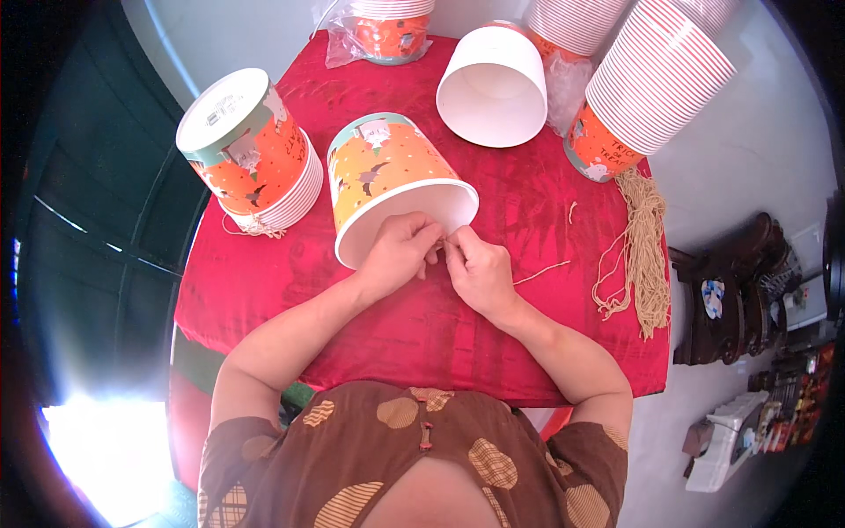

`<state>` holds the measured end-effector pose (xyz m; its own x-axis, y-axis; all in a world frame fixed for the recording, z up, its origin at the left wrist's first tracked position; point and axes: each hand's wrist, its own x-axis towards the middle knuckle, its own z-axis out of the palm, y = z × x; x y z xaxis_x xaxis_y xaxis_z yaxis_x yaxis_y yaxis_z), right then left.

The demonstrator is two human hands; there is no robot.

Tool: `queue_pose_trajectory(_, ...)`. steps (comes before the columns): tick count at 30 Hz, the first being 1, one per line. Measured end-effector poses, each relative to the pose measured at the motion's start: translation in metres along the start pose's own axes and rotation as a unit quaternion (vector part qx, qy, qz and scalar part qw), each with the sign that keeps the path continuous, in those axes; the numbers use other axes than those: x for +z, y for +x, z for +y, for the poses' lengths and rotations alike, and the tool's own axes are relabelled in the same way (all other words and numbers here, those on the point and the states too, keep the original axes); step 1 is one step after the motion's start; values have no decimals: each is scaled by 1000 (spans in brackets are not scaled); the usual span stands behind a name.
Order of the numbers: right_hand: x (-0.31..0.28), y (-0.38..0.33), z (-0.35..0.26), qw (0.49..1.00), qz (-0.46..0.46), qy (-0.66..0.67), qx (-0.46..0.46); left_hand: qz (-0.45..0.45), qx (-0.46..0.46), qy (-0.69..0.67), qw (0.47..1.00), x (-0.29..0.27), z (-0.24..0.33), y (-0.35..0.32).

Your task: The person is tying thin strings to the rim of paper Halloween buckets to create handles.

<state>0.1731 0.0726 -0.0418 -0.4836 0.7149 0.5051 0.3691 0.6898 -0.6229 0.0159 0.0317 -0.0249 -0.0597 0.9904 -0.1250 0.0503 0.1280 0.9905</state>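
Note:
An orange paper bucket with a green base band and Halloween figures lies on its side on the table, its white mouth toward me. At the lower right of its rim my two hands meet. My left hand is closed in a pinch in front of the mouth. My right hand pinches beside it, close to the rim. A bit of tan cord shows between the fingertips, partly hidden by them. A thin cord end sticks out to the right from behind my right hand.
A red cloth covers the table. Upturned nested buckets stand left; another bucket lies behind. Tall bucket stacks stand back right, above a bundle of tan cords. A plastic-wrapped stack stands at the back.

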Motion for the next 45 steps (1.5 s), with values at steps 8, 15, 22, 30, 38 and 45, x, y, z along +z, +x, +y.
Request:
queue_pose_trajectory(8, 1, 0, -1, 1000, 1, -16, -11, 78, 123, 145, 979, -7, -13, -1)
queue_pose_trajectory(15, 1, -2, 3, 1000, -15, -20, 0, 86, 199, 281, 935, 2, -10, -6)
queue_pose_trajectory(22, 3, -1, 3, 1000, 14, -5, -19, 90, 226, 285, 927, 3, -9, -7)
queue_pose_trajectory(30, 1, 0, 1, 998, 9, -42, -43, 79, 216, 289, 929, 2, -8, -8)
queue_pose_trajectory(38, 0, 1, 1, 993, 3, -74, -96, 82, 220, 286, 929, 2, -10, -6)
queue_pose_trajectory(45, -3, 1, -2, 984, -18, -113, -136, 86, 222, 275, 932, 2, -10, -6)
